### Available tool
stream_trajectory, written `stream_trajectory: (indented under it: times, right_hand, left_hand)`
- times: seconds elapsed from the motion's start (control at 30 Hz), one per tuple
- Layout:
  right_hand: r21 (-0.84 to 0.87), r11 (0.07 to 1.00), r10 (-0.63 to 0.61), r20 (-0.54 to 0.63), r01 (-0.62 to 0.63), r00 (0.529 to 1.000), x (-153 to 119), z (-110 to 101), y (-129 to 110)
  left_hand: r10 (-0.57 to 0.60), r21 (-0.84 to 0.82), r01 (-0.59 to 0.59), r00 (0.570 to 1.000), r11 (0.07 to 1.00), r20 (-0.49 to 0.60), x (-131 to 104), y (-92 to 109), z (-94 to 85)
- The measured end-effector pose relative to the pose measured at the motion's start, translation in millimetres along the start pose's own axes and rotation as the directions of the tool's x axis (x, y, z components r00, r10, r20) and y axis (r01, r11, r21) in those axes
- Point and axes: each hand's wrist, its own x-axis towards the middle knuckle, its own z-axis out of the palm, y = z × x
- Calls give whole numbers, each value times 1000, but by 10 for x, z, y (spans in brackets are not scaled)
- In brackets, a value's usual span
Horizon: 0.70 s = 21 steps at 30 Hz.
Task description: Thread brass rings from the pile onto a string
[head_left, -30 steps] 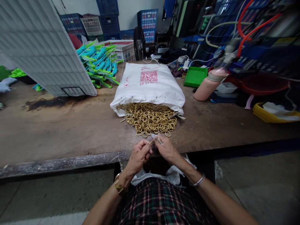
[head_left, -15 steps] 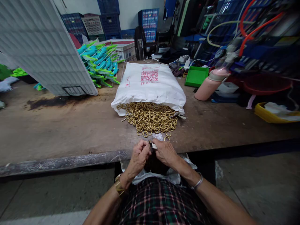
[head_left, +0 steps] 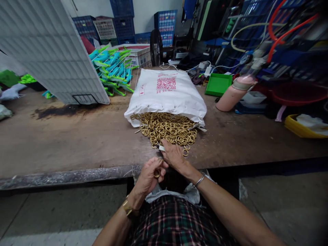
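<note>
My left hand (head_left: 148,176) is closed on a gold-coloured ring (head_left: 157,173) just in front of the table edge. My right hand (head_left: 174,155) grips a small white tool with a dark tip (head_left: 161,148); its exact kind is not clear. That hand reaches over the near edge of a heap of gold-coloured rings (head_left: 169,128), and its fingertips touch or nearly touch them. The rings spill from the open mouth of a white woven sack (head_left: 166,95) with red print, which lies on the table.
The brown table (head_left: 77,143) has a plastic-wrapped front edge. A ribbed grey panel (head_left: 64,58) leans at left, near blue and green plastic pieces (head_left: 115,68). To the right are a green tray (head_left: 218,84), a pink bottle (head_left: 232,95) and a yellow tray (head_left: 304,128).
My hands have moved apart. The right one went forward to the heap with the white tool, while the left stayed near the edge and turned, showing a ring in its fingers.
</note>
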Motion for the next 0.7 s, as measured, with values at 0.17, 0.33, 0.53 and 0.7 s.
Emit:
stream_trajectory:
  times: [0.17, 0.33, 0.53, 0.7]
  right_hand:
    - [-22, 1000, 8, 11, -8, 1000, 21, -24, -7]
    - [37, 999, 37, -20, -36, 999, 10, -3, 47]
    - [562, 827, 97, -99, -25, 990, -45, -16, 125]
    - [888, 441, 168, 63, -132, 984, -199, -113, 54]
  left_hand:
    - [-84, -140, 80, 996, 987, -20, 12, 51, -19]
    - [-73, -244, 67, 997, 968, -14, 59, 32, -98]
    - [-1, -149, -21, 988, 989, -152, 116, 22, -76]
    - [120, 66, -110, 975, 992, -186, 142, -15, 23]
